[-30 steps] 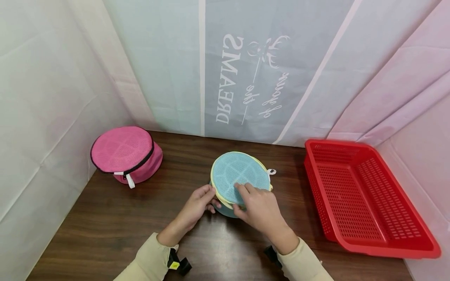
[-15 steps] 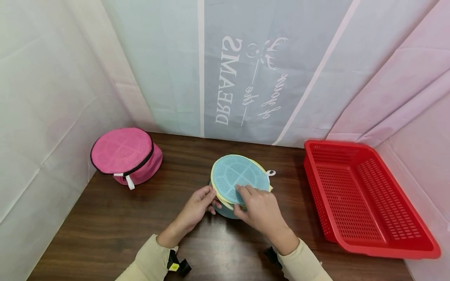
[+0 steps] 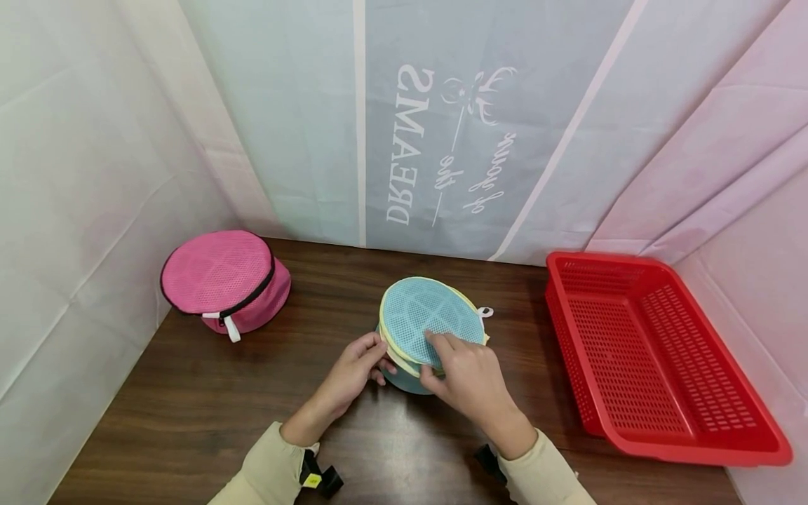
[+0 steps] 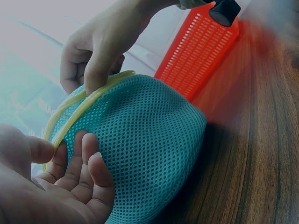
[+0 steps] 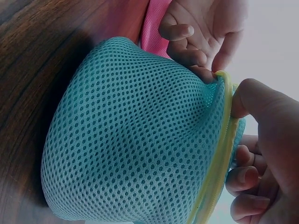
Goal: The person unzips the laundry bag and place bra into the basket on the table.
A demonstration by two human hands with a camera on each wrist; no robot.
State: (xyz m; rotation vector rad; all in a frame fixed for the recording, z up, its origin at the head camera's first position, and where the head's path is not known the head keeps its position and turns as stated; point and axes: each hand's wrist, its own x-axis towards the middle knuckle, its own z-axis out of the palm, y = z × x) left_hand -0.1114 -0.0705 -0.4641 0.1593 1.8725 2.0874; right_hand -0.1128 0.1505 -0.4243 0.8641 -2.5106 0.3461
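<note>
A round teal mesh laundry bag [image 3: 435, 308] with yellow trim stands upright on the table at the middle of the head view. At its front left rim, my left hand [image 3: 353, 368] pinches the yellow edge between thumb and forefinger, its other fingers curled against the mesh side. My right hand [image 3: 470, 375] grips the front right rim, fingers over the lid and thumb on the yellow zipper [image 5: 223, 135] edge. In the left wrist view, two yellow bands [image 4: 77, 116] run apart between the hands. A white loop [image 3: 485, 313] sticks out at the rim's back right.
A pink mesh bag [image 3: 217, 270] with black trim and a white tab stands at the table's back left. To the right is a red plastic basket [image 3: 684, 452] with slotted walls. Printed cloth [image 3: 303, 126] hangs behind the dark wooden table [image 3: 208, 400].
The yellow edges at the bag's front left have parted slightly, showing a thin teal strip between them. Both hands keep nearly the same place and hold.
</note>
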